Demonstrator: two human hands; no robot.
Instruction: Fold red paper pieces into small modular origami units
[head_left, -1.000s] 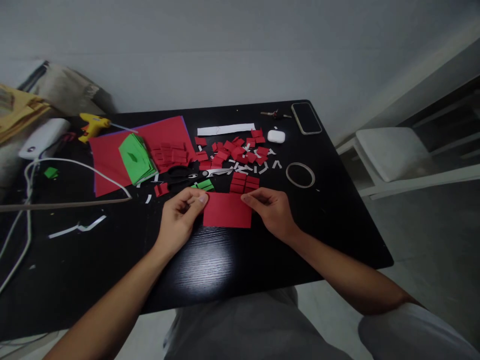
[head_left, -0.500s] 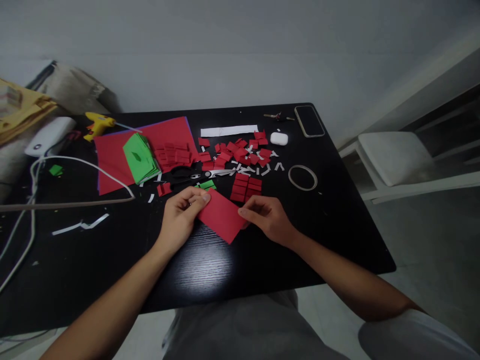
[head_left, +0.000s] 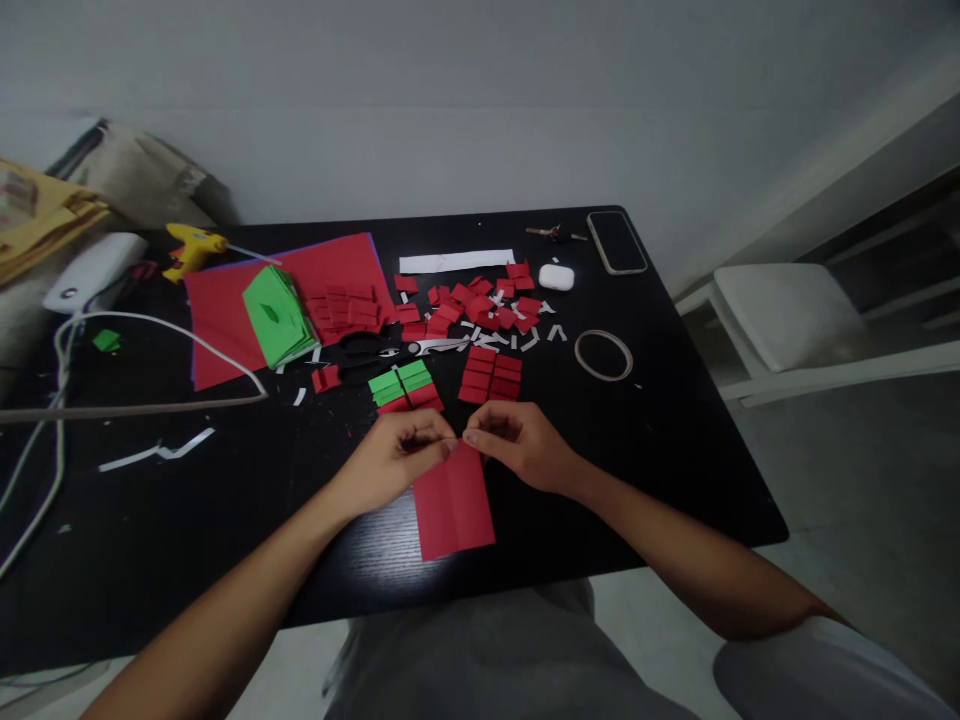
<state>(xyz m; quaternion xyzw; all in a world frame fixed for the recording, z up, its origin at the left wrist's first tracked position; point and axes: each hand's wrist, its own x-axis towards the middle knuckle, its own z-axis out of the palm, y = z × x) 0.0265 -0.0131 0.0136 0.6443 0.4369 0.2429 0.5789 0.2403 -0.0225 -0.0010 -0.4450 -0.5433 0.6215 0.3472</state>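
A red sheet of paper [head_left: 454,505] hangs from both hands near the table's front, a faint crease running down its middle. My left hand [head_left: 397,450] pinches its top edge. Close beside it, my right hand [head_left: 525,445] pinches the same edge, thumb and finger together. Just beyond the hands lie folded green paper pieces [head_left: 401,382] with red ones below them, and a block of folded red pieces [head_left: 490,376]. Scissors [head_left: 439,346] with black handles lie behind these, partly among paper scraps.
Loose red pieces [head_left: 450,310] and white scraps spread across the middle. A green paper stack [head_left: 276,315] rests on a large red sheet [head_left: 217,340]. Around them are a yellow glue gun [head_left: 193,247], white cable [head_left: 150,407], ring [head_left: 604,356], white case [head_left: 556,277], keys [head_left: 556,234] and phone [head_left: 616,242].
The red sheet has been turned from slanting to nearly upright and lowered toward me. Both hands have come together at its top edge, uncovering the green pieces.
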